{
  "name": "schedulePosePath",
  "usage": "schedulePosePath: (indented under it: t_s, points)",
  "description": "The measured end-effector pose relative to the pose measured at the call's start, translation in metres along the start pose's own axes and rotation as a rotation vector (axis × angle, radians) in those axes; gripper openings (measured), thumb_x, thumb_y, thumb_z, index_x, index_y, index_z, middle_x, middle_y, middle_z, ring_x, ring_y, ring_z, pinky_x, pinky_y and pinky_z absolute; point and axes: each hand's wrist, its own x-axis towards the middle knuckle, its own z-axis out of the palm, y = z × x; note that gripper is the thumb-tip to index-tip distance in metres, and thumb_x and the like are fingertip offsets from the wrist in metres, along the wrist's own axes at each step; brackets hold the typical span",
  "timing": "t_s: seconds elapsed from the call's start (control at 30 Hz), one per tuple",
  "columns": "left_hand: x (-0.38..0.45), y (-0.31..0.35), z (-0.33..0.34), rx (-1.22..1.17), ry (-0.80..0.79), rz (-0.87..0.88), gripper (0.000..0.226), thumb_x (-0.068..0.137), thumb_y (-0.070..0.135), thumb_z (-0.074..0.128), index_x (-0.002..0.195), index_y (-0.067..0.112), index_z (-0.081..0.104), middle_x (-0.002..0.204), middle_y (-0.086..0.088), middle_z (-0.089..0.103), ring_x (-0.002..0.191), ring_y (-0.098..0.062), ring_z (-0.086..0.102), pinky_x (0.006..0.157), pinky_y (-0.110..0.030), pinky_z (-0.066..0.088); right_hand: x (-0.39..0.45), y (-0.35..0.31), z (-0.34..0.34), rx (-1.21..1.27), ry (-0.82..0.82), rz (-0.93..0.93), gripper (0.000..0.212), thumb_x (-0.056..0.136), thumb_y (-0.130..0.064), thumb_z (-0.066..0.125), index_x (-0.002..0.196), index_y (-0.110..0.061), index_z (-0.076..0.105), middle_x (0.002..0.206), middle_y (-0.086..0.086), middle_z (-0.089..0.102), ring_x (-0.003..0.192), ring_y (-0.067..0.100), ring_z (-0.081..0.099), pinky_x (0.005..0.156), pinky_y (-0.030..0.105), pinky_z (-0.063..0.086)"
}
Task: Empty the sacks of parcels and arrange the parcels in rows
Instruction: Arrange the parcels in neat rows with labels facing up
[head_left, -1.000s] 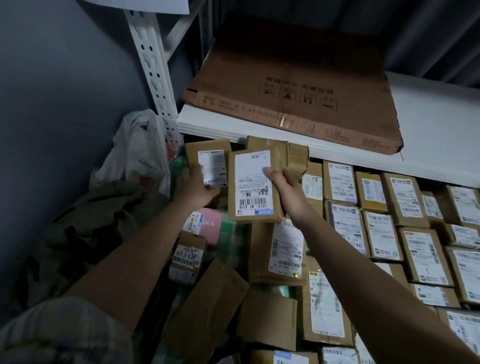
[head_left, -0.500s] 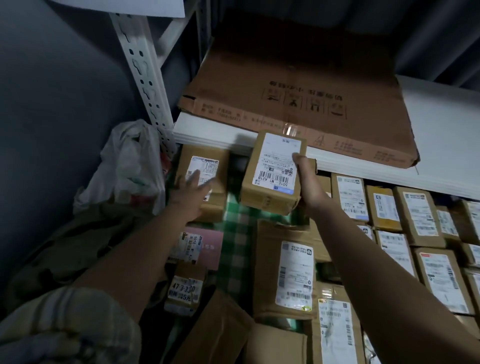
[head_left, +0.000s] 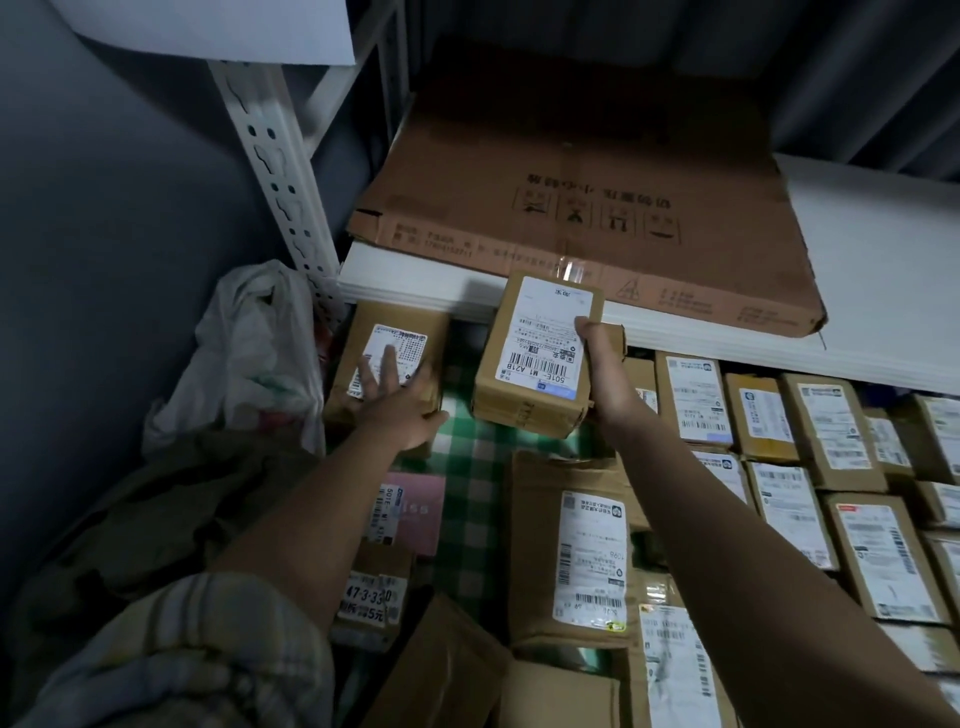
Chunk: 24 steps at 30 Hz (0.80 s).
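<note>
Right hand gripping labelled brown parcel, thumb on the white label, box lifted above the green checked cloth just below the white shelf edge. Left hand flat, fingers straight and spread, pressing on second brown parcel lying at far left, beside white plastic bag. Neat rows of labelled parcels at right under the shelf, loose parcels near the arms, flattened cardboard sheet on top of the shelf.
</note>
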Motion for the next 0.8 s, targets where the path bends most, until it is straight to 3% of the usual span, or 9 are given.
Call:
schedulePosePath:
  t_s: [0.4,0.57,0.73,0.8]
  points:
    - [-0.003,-0.009,-0.006,-0.009,0.045,-0.038,0.088,0.09,0.058,0.052,0.148,0.046,-0.013,0.155,-0.006,-0.032,0.141,-0.04,-0.026,0.109,-0.071,0.009,-0.005,0.001,0.0,0.016,-0.001,-0.008,0.051,0.094,-0.062,0.038,0.115,-0.025,0.068,0.106,-0.001,0.074,0.1,0.02,0.07,0.079,0.033,0.052]
    - [-0.013,0.0,-0.008,0.009,0.031,-0.026,0.089,0.089,0.063,0.048,0.148,0.042,-0.016,0.155,-0.009,-0.032,0.14,-0.041,-0.028,0.109,-0.069,0.001,-0.011,-0.002,-0.003,0.006,-0.023,0.02,0.055,0.093,-0.064,0.036,0.114,-0.025,0.068,0.104,-0.001,0.075,0.098,0.021,0.07,0.078,0.033,0.051]
    - [-0.028,0.014,-0.02,-0.115,0.091,0.018,0.079,0.097,0.045,0.048,0.152,0.036,-0.008,0.157,-0.008,-0.026,0.142,-0.035,-0.028,0.111,-0.064,-0.002,-0.018,-0.005,-0.015,0.11,-0.02,0.04,0.055,0.086,-0.067,0.044,0.117,-0.028,0.067,0.111,0.002,0.073,0.109,0.027,0.066,0.104,0.048,0.044]
    - [-0.033,0.028,-0.028,-0.172,0.138,0.036,0.073,0.099,0.037,0.044,0.154,0.031,-0.004,0.159,-0.008,-0.021,0.144,-0.032,-0.023,0.115,-0.057,-0.002,-0.024,-0.01,-0.031,0.153,0.008,0.002,0.056,0.084,-0.068,0.044,0.12,-0.03,0.065,0.114,0.002,0.072,0.113,0.028,0.063,0.107,0.052,0.04]
